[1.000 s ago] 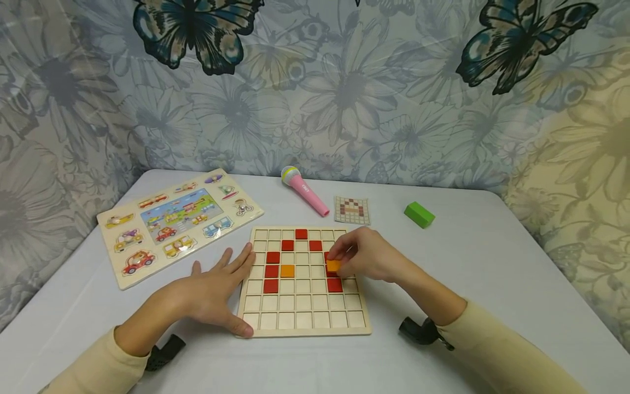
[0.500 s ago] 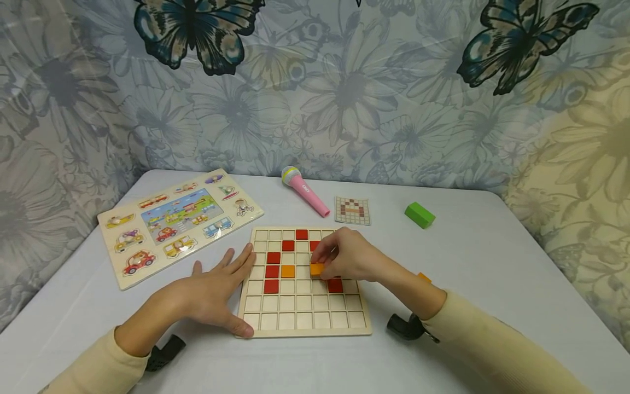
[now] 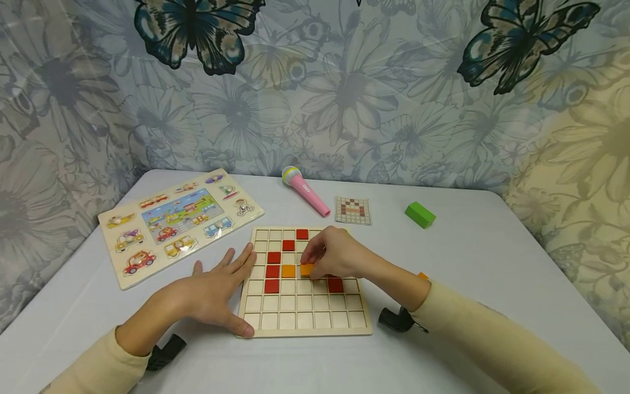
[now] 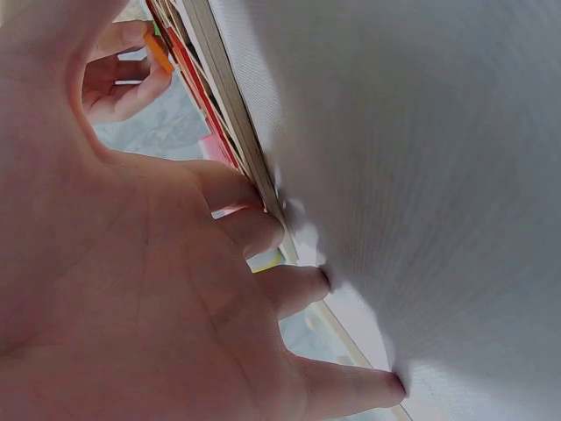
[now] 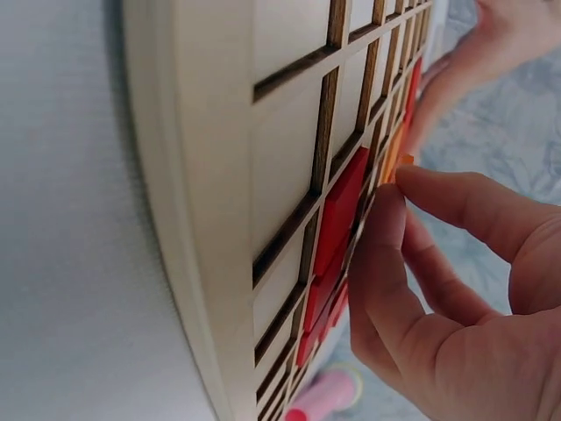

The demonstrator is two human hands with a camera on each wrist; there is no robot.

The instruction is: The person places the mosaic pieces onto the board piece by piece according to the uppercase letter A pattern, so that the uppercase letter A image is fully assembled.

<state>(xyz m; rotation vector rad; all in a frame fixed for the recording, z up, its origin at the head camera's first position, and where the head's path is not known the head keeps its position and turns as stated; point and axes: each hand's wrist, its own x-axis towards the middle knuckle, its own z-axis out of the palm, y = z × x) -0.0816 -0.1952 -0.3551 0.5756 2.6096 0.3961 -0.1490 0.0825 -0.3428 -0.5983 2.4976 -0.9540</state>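
Observation:
A wooden grid board (image 3: 305,331) lies on the white table with several red tiles (image 3: 272,286) and one orange tile (image 3: 287,271) set in its squares. My right hand (image 3: 337,254) pinches a second orange tile (image 3: 306,270) between thumb and fingers, low over the square just right of the placed orange one. Part of the board's right side is hidden under this hand. Spread along the board's left edge, my left hand (image 3: 211,293) touches it with straight fingers and thumb; in the left wrist view its fingertips (image 4: 317,279) reach the board's side and the cloth.
Behind the board lie a pink toy microphone (image 3: 306,191), a small pattern card (image 3: 352,210) and a green block (image 3: 420,214). A vehicle picture puzzle (image 3: 182,219) is at the left. An orange piece (image 3: 423,276) peeks out behind the right forearm.
My right hand has carried the orange tile leftward across the board, from over the red tiles on the right to beside the placed orange tile. My left hand has stayed put.

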